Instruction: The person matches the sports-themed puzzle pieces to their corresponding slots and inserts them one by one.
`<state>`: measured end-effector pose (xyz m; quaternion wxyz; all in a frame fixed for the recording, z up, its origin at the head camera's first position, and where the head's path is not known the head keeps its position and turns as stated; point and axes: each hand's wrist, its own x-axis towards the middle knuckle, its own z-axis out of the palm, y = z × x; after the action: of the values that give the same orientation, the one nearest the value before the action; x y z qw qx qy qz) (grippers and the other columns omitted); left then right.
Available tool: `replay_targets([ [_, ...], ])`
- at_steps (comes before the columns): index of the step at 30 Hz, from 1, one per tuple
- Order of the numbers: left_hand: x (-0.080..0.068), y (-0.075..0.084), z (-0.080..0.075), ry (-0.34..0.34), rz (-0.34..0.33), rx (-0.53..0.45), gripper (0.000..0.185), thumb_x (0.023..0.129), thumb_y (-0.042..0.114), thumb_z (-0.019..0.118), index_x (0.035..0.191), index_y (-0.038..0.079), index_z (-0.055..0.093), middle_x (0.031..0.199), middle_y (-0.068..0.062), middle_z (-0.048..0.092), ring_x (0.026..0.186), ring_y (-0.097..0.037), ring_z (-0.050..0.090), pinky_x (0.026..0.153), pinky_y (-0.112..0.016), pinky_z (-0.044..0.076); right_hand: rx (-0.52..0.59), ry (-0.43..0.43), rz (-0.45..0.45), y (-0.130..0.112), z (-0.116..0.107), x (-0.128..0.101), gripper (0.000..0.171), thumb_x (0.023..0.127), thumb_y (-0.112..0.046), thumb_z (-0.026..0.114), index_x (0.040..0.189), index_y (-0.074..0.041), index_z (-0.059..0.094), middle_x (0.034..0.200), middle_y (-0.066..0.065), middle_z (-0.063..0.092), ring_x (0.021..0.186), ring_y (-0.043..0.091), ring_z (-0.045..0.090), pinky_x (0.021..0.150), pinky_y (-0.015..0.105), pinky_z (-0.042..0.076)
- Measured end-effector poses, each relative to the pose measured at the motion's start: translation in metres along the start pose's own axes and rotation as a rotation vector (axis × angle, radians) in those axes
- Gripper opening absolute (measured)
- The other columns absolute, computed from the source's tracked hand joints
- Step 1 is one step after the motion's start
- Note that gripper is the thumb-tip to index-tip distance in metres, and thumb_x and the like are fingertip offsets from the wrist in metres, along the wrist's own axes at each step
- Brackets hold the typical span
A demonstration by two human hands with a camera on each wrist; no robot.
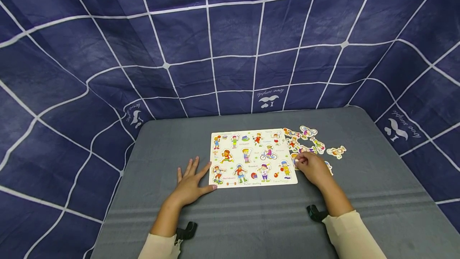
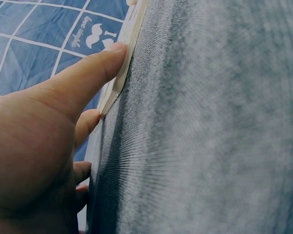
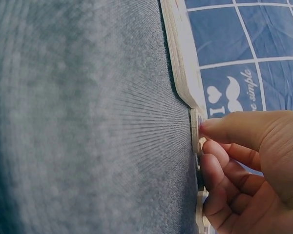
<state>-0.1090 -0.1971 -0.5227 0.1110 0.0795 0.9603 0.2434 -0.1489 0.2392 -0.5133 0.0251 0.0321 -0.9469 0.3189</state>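
A wooden puzzle board (image 1: pixel 251 157) printed with cartoon sports children lies flat on the grey table (image 1: pixel 251 219). My left hand (image 1: pixel 201 177) lies flat on the cloth beside the board's left lower corner, fingers straight and spread. Its thumb (image 2: pixel 88 73) touches the board's edge (image 2: pixel 129 53). My right hand (image 1: pixel 301 160) is at the board's right edge, fingers curled, pinching a small puzzle piece (image 3: pixel 195 131) just past the board's corner (image 3: pixel 183 73). Several loose cut-out pieces (image 1: pixel 312 141) lie on the table to the right of the board.
A dark blue cloth with a white grid (image 1: pixel 230 51) rises as a backdrop behind and around the table. One stray piece (image 1: pixel 336 152) lies farthest right. Black wrist camera mounts (image 1: pixel 187 231) show near both cream sleeves.
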Motion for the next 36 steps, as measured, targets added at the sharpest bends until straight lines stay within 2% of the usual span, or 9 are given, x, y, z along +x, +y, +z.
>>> replay_targets([
  [15,0.001,0.002,0.001,0.006,0.003,0.005,0.089,0.083,0.066,0.071,0.158,0.032,0.037,0.171,-0.016,0.008,0.159,-0.041,-0.001,0.117,-0.074,-0.010,-0.007,0.020,0.015,-0.004,-0.008,-0.004,0.013,0.092,-0.014,0.070,0.102,-0.004,0.071,0.092,0.007,0.066,0.079,0.013,0.059,0.069,0.030,0.044],
  [24,-0.002,0.001,0.001,0.010,-0.003,0.006,0.088,0.083,0.067,0.070,0.158,0.034,0.035,0.171,-0.016,0.009,0.159,-0.040,0.000,0.118,-0.073,-0.009,0.008,0.051,-0.027,-0.019,-0.011,-0.004,0.011,0.092,-0.015,0.071,0.098,-0.005,0.071,0.086,0.006,0.063,0.073,0.010,0.053,0.064,0.026,0.040],
  [30,-0.001,0.002,0.001,-0.008,-0.006,0.006,0.089,0.084,0.069,0.069,0.158,0.035,0.034,0.171,-0.015,0.006,0.159,-0.040,-0.002,0.118,-0.074,-0.010,0.045,0.082,-0.088,-0.030,-0.012,-0.005,0.009,0.089,-0.009,0.075,0.096,-0.004,0.072,0.085,0.006,0.065,0.072,0.008,0.054,0.064,0.021,0.042],
  [36,0.000,0.000,0.001,-0.004,-0.005,0.008,0.089,0.084,0.069,0.069,0.158,0.034,0.035,0.171,-0.015,0.006,0.159,-0.040,-0.002,0.118,-0.074,-0.010,0.052,0.083,-0.110,-0.040,-0.008,-0.003,0.008,0.090,-0.011,0.075,0.096,-0.006,0.073,0.085,0.003,0.066,0.074,0.008,0.055,0.066,0.022,0.043],
])
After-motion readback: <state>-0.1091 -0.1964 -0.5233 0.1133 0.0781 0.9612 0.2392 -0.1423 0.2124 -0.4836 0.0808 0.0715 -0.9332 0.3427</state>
